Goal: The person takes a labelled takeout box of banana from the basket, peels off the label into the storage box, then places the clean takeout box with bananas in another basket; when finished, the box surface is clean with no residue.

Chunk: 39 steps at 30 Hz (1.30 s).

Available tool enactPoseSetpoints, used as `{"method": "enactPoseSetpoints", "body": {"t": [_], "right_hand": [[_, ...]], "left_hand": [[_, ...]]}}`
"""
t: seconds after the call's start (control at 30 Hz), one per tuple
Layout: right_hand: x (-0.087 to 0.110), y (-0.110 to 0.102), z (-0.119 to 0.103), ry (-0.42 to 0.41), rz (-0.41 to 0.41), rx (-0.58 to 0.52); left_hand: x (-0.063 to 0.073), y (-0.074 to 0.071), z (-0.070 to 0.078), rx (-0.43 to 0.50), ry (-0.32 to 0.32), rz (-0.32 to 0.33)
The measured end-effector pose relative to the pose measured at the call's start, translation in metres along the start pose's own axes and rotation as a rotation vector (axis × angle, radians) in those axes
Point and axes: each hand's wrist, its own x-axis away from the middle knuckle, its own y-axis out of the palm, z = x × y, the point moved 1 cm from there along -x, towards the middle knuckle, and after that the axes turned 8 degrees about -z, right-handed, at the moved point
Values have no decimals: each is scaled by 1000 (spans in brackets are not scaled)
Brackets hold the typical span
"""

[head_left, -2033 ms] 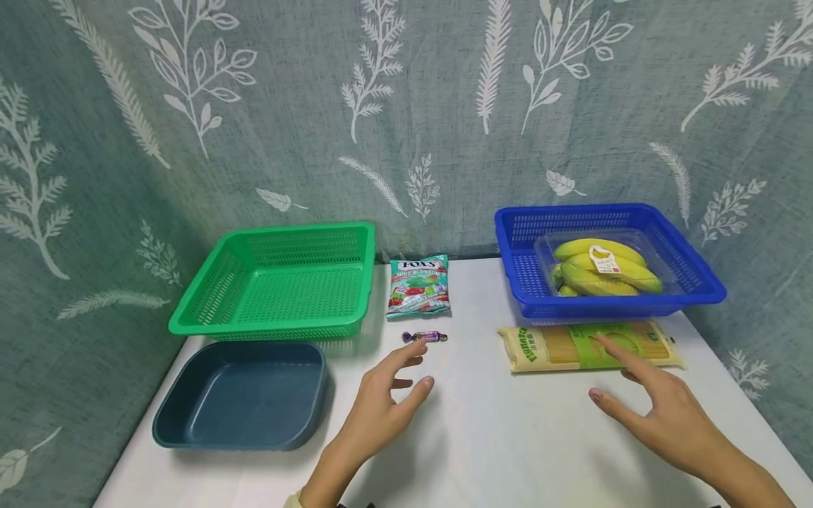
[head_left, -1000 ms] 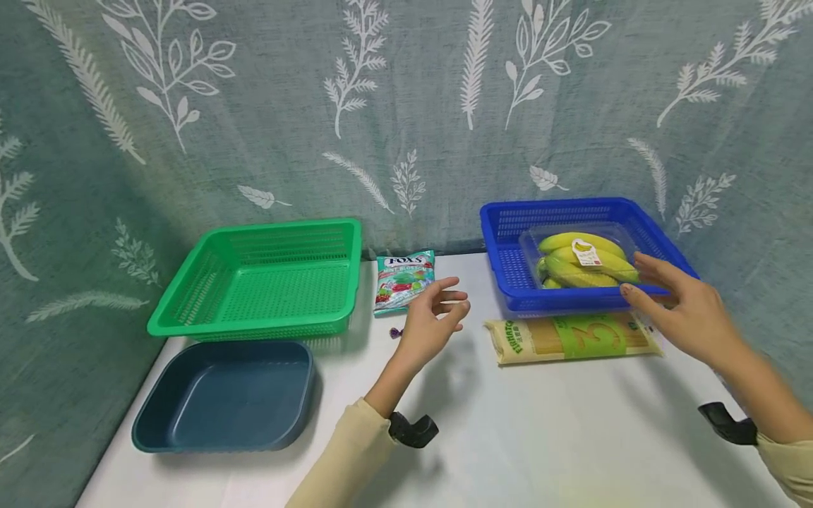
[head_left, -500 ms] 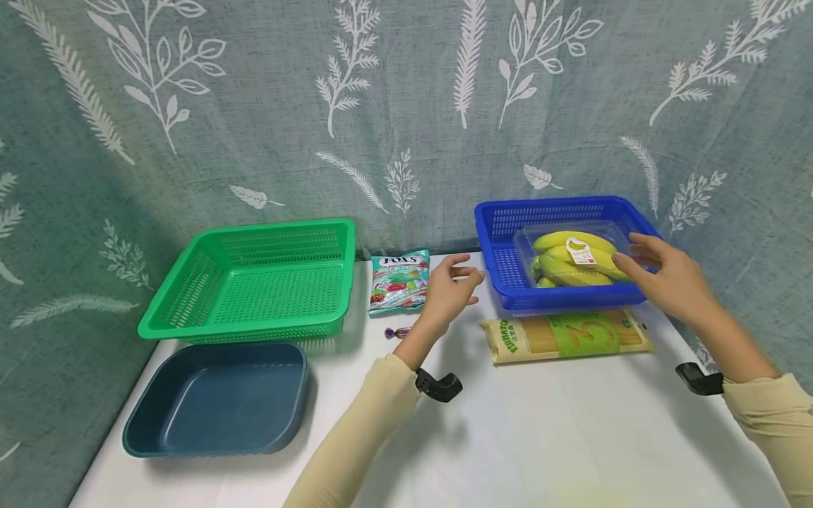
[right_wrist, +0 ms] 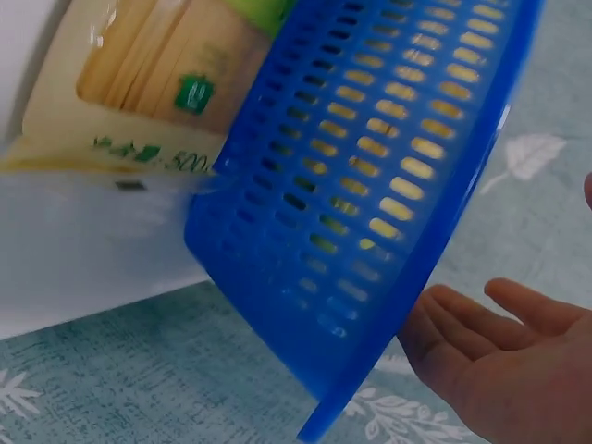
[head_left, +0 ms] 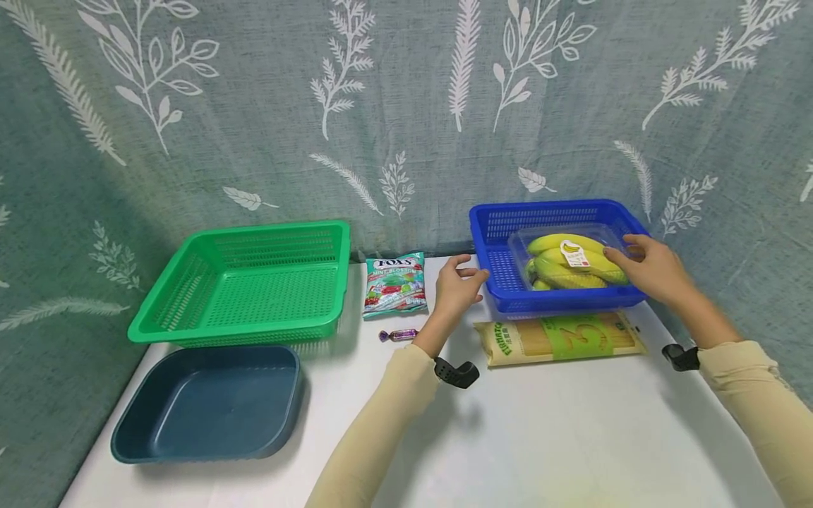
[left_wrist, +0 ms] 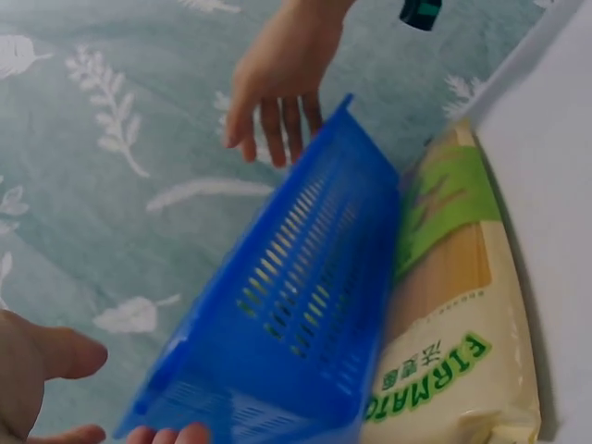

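A blue perforated basket [head_left: 571, 302] holds a clear plastic box of bananas [head_left: 551, 264] with a white label. My left hand [head_left: 454, 291] hovers by the basket's left rim, its thumb and fingers spread apart around air. At the opposite rim is my right hand [head_left: 655, 269]; in the right wrist view its fingertips [right_wrist: 427, 319] come right to the outer edge of the rim. Both hands have relaxed fingers, with nothing held in them. Just in front of the basket lies a flat pack of dried noodles [head_left: 565, 339] with a green band.
Left of the basket lie a candy bag [head_left: 395, 288] and one purple-wrapped candy [head_left: 401, 335]. A green perforated basket [head_left: 238, 334] stands at the back left, a dark blue tub [head_left: 209, 455] in front of it. A patterned curtain [head_left: 406, 85] hangs behind the white table [head_left: 508, 437].
Both hands have moved forward to the blue basket, the left from the candy area to its left rim, the right from above the noodle pack to its right rim. The view has shifted slightly right.
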Motion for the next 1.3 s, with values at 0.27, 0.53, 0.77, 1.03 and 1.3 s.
{"method": "enactPoseSetpoints", "body": {"t": [0.27, 0.53, 0.77, 1.03, 1.3], "right_hand": [[-22, -7, 13, 11, 37, 44], [-43, -12, 23, 69, 20, 55], [-55, -15, 30, 150, -60, 50], [-65, -5, 27, 130, -128, 128], [-68, -1, 38, 201, -261, 13]], "left_hand": [[-14, 9, -7, 35, -21, 27], [-22, 9, -6, 87, -10, 27], [-25, 13, -3, 21, -35, 18], [-24, 12, -3, -17, -42, 37], [-24, 13, -4, -47, 12, 27]]}}
